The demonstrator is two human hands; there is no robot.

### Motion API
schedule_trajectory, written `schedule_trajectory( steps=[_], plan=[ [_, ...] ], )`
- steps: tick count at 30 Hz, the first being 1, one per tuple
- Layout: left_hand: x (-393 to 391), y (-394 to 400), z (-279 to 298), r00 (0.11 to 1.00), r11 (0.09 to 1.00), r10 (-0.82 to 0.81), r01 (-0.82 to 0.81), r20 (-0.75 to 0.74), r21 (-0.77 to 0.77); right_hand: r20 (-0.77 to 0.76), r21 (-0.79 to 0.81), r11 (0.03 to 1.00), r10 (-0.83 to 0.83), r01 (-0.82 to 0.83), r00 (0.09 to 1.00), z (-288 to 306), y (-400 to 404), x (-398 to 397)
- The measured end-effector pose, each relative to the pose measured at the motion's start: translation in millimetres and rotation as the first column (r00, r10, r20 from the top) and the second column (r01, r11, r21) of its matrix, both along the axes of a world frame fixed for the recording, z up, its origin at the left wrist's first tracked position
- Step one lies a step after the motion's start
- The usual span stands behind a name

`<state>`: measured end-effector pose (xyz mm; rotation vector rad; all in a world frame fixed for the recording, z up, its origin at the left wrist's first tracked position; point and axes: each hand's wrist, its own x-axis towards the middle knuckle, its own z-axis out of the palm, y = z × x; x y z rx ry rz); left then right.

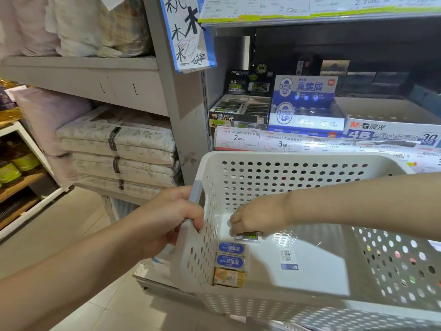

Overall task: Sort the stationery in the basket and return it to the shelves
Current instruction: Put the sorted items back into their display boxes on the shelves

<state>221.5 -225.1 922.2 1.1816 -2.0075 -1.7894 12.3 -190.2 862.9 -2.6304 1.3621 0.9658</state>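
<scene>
A white perforated plastic basket (286, 163) is held in front of the shelves. My left hand (167, 218) grips its left handle. Reaching down inside, my right hand (257, 216) pinches a small black-and-green eraser (248, 236) near the basket's left wall. Below that eraser lie two blue erasers (231, 255) and an orange-yellow eraser (228, 278) in a row along the wall. On the shelf behind stand a black-green eraser display box (241, 111), a blue-white eraser display box (305, 108) and a white M&G 4B eraser box (391, 132).
Price tags (262, 139) run along the shelf edge just above the basket. A grey shelf upright (176, 96) carries a scribbled paper pad (188, 34). Packed bedding (119, 144) fills the shelves to the left. Tiled floor (71, 235) lies below.
</scene>
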Motion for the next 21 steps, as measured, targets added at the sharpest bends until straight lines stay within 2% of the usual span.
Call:
schedule_trajectory(
  steps=[5, 9, 17, 21],
  plan=[
    [2.9, -1.3, 0.6, 1.000, 1.000, -0.009, 0.009, 0.007, 0.005, 0.006, 0.015, 1.000, -0.005, 0.005, 1.000, -1.1, -2.0, -3.7],
    [3.4, -1.7, 0.1, 1.000, 1.000, -0.010, 0.010, 0.009, 0.007, 0.075, 0.040, 0.999, -0.035, 0.032, 0.997, -2.4, 0.0, -9.1],
    [3.1, -1.0, 1.1, 1.000, 1.000, -0.002, 0.002, 0.005, 0.006, 0.050, 0.077, 0.997, -0.030, 0.026, 0.998, 0.2, -1.2, -5.7],
    [4.5, -1.4, 1.1, 1.000, 1.000, 0.006, -0.006, 0.002, 0.003, 0.047, 0.038, 0.999, -0.015, 0.014, 0.999, -0.1, 0.2, -4.7]
  ],
)
